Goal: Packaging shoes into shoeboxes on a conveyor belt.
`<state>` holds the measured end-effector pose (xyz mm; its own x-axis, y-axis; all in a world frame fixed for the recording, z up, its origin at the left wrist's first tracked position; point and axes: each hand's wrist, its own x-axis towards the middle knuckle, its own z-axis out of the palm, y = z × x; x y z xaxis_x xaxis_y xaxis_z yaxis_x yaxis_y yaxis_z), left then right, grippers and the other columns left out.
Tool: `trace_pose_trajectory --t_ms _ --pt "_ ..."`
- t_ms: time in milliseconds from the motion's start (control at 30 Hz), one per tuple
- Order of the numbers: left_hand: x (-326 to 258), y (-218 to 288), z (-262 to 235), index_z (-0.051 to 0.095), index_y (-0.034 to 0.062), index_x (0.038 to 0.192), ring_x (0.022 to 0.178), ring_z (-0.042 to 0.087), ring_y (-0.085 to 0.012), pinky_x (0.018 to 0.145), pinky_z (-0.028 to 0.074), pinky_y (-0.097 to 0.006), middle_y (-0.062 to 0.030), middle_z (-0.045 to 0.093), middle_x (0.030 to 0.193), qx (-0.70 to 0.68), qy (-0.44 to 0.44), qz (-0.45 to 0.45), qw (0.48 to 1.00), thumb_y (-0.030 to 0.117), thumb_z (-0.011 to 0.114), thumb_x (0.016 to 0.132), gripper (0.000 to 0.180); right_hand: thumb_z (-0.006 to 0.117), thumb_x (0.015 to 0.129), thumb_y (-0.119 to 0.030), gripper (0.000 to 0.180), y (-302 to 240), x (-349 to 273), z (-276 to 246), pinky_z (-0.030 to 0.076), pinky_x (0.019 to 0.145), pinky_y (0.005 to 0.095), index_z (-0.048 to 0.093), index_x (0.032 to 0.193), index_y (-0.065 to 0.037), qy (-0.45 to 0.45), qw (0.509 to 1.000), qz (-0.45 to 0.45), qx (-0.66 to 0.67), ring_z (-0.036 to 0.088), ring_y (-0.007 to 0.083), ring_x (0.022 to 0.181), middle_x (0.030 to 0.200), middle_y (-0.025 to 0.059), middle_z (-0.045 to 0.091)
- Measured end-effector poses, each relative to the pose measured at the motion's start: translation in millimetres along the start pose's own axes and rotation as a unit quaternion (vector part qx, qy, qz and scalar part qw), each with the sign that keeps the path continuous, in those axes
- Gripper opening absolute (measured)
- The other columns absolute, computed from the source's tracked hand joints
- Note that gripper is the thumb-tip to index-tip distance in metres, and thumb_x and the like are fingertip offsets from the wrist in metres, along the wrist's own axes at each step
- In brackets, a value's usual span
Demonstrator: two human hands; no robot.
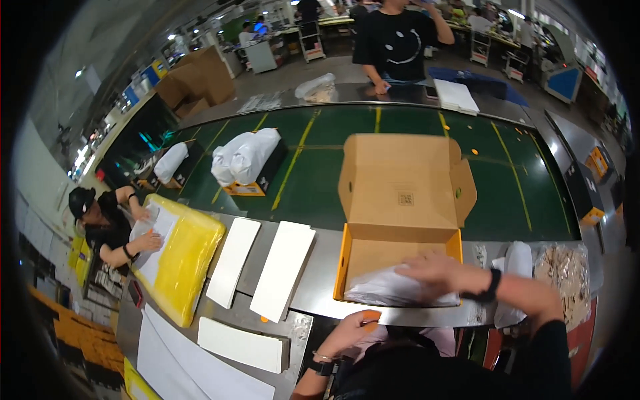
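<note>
Beside open cardboard box (402, 200), white slabs (283, 269)

An open brown cardboard box (400, 220) with orange edges sits centre frame, a white plastic bag (393, 290) inside it. Left of centre, white bags (245, 155) lie on a black box with an orange label (244, 189). A yellow padded package (181, 259) lies at lower left, big brown cartons (197, 81) at upper left

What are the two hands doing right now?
Left hand: closed around a small orange object.
Right hand: open, fingers spread flat on the white bag in the open cardboard box.
</note>
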<state>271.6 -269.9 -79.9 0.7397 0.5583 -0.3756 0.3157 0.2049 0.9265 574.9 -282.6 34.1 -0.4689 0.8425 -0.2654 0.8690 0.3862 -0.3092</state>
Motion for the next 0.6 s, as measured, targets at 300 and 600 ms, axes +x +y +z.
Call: trace_pose_trajectory --t_ms 300,600 --pt "-26 51 -115 0.066 -0.0059 0.114 0.101 0.063 -0.0279 0.088 0.049 -0.035 -0.0214 0.066 0.113 0.298 0.439 0.057 0.846 0.025 0.071 0.085 0.043 0.064 0.074 -0.074 0.117 -35 -38 59 0.008 0.103 0.0802 0.007 0.157 -0.016 -0.012 0.978 0.171 0.117 0.004 0.0629 0.14 0.161 0.0244 0.007" --pt "-20 28 -137 0.07 -0.0062 0.092 0.12 0.054 -0.0447 0.092 0.05 -0.045 -0.0314 0.056 0.128 0.562 0.431 -0.063 0.703 0.039 0.077 0.077 0.048 0.083 0.062 -0.057 0.116 -62 8 63 0.013 0.099 0.0823 0.022 0.155 -0.022 0.117 0.97 0.202 -0.07 0.026 0.0639 0.133 0.155 0.03 0.024"
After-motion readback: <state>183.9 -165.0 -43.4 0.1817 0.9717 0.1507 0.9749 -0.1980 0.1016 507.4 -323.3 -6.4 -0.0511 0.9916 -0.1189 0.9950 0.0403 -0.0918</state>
